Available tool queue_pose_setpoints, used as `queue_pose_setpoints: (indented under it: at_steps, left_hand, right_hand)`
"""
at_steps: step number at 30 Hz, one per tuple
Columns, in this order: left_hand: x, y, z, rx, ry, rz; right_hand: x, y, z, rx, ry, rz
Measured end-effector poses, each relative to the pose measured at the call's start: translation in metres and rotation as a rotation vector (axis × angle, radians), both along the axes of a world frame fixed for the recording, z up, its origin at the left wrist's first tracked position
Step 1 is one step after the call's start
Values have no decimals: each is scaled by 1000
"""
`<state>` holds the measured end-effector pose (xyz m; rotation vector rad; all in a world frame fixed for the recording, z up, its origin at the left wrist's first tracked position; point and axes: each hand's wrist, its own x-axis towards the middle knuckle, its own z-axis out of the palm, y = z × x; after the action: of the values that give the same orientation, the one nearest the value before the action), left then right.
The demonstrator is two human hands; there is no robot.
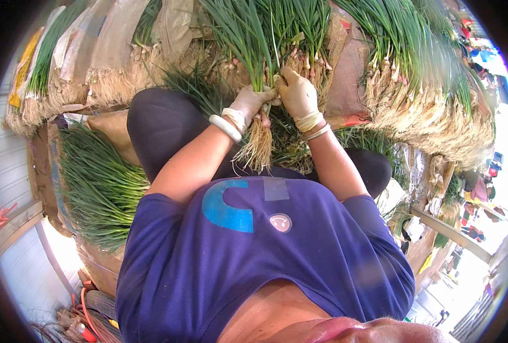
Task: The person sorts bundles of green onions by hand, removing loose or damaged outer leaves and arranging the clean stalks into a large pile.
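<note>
My left hand [249, 104], in a pale thin glove, is wrapped round a bunch of spring onions [256, 144]. Their green leaves point away from me, and the pale stringy roots hang toward my lap. Close against it, my right hand [298, 97], gloved too, is closed with thumb and fingertips pinched at the bunch's right side. A thin stalk [274, 48] runs down to those fingertips; its lower end is hidden. Just beyond my hands lie more spring onions [308, 34], roots toward me.
Rooted spring onions [431, 114] line the right, and sacking-covered bundles [114, 63] the far left. A heap of green leaves [96, 183] lies left of my knee. Loose greens [291, 146] are between my legs. A wooden rail [454, 234] stands at right.
</note>
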<state>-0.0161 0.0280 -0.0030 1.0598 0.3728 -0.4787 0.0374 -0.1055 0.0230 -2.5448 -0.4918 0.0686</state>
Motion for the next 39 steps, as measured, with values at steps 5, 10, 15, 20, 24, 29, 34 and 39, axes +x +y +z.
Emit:
queue_pose_setpoints:
  at_steps: [5,10,15,20,24,29,34,39]
  left_hand:
    - [2,-9,-12,-80,58,75]
    - [2,-6,-20,-175,36,-37]
    - [-4,5,12,-283,53,46]
    - [0,10,15,-338,-75,5]
    - [11,12,-2,-243,-132,113]
    - [10,20,8,-281,-47,162]
    - [16,5,13,-224,10,110]
    - [17,4,-6,-203,80,86]
  right_hand:
    - [-6,-20,-30,-36,-29,-46]
    - [17,-54,-44,-110,-36,-272]
    - [9,-91,-53,-651,514,557]
    - [61,-34,-4,-164,200,-135]
    - [108,-17,-39,-272,44,-212]
    - [51,-10,-3,101,264,-261]
    - [-32,-11,1,264,24,18]
    - [-49,-58,-18,-238,49,181]
